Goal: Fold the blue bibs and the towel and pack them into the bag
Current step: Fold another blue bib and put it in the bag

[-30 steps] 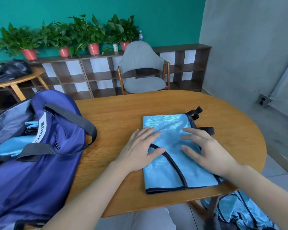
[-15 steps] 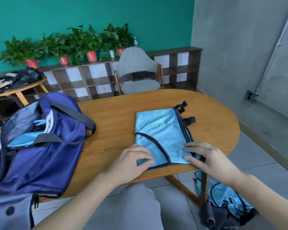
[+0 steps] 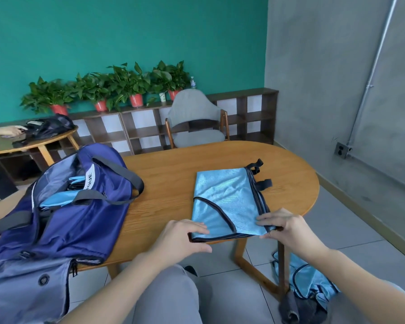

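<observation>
While both hands sit at the near edge of the wooden table [image 3: 173,174], the half-folded blue bib [image 3: 225,202] is right there between them. Left hand [image 3: 182,239] pinches the near-left corner, thumb tucked under, fingers curled over the black piping. Right hand [image 3: 288,228] pinches the near-right corner the same way. Looks like the next fold is about to go away from the body.

Risk now: this fabric looks slick and thin, and the near edge hangs just past the table lip. If one pinch gives, I'd expect the layers to slide apart and the fold to skew. Watch those black straps [image 3: 260,176] poking out at the far right too; they could flop loose and spoil a tidy packet.

Down on the floor at right, a heap of more blue bibs [image 3: 309,279] waits, with something grey beside it, possibly the towel, hard to say.

Further left, the navy bag [image 3: 75,216] lies open on the table, folded blue pieces [image 3: 56,198] already inside. A white label [image 3: 89,180] shows letters ending "QUE"; the rest is hidden.

Beyond, grey chair [image 3: 197,120], potted plants [image 3: 117,87] on the shelf.
</observation>
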Demonstrator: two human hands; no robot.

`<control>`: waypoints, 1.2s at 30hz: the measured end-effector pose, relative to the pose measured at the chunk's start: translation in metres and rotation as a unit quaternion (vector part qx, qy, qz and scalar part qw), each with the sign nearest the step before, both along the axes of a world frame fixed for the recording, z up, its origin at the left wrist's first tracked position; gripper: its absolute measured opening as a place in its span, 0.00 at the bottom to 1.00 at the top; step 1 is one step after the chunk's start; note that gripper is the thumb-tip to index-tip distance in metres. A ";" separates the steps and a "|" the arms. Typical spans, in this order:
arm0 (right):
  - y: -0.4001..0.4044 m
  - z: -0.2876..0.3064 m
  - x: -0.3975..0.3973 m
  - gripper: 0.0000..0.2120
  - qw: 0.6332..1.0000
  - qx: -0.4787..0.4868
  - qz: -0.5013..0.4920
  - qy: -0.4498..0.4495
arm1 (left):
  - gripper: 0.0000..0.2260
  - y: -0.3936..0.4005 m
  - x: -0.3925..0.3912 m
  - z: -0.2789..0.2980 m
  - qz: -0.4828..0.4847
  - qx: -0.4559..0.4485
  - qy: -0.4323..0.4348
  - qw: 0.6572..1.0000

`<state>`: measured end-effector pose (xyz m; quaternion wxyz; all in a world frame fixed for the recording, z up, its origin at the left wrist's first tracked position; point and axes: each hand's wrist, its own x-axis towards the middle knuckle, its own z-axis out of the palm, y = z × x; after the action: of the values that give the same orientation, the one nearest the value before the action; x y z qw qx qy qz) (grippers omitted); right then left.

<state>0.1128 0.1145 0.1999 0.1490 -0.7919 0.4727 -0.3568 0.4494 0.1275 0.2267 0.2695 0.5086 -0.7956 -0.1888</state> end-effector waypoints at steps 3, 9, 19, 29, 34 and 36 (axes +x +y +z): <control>0.005 0.009 0.002 0.16 0.999 0.037 -0.018 -0.011 | 0.16 0.003 0.000 0.000 0.019 0.005 0.002 1.000; 0.008 0.022 0.007 0.12 0.993 0.117 -0.035 -0.003 | 0.05 0.015 -0.003 0.006 0.069 -0.008 -0.009 0.998; 0.007 0.055 0.007 0.26 0.989 0.116 -0.017 -0.094 | 0.06 -0.001 -0.004 0.027 0.055 0.010 0.195 0.979; -0.038 0.098 0.022 0.20 0.980 0.098 -0.036 -0.170 | 0.03 -0.054 -0.008 0.066 0.046 0.000 0.278 0.959; -0.089 0.087 0.030 0.21 0.987 0.119 -0.080 -0.068 | 0.03 -0.101 -0.009 0.054 0.078 0.011 0.246 0.966; -0.106 0.076 0.032 0.21 0.983 0.155 -0.095 -0.020 | 0.02 -0.115 -0.010 0.042 0.091 0.019 0.225 0.970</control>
<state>0.1447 0.0088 0.2760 0.2448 -0.7032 0.5925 -0.3075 0.4396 0.0121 0.2686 0.4475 0.5283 -0.6615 -0.2882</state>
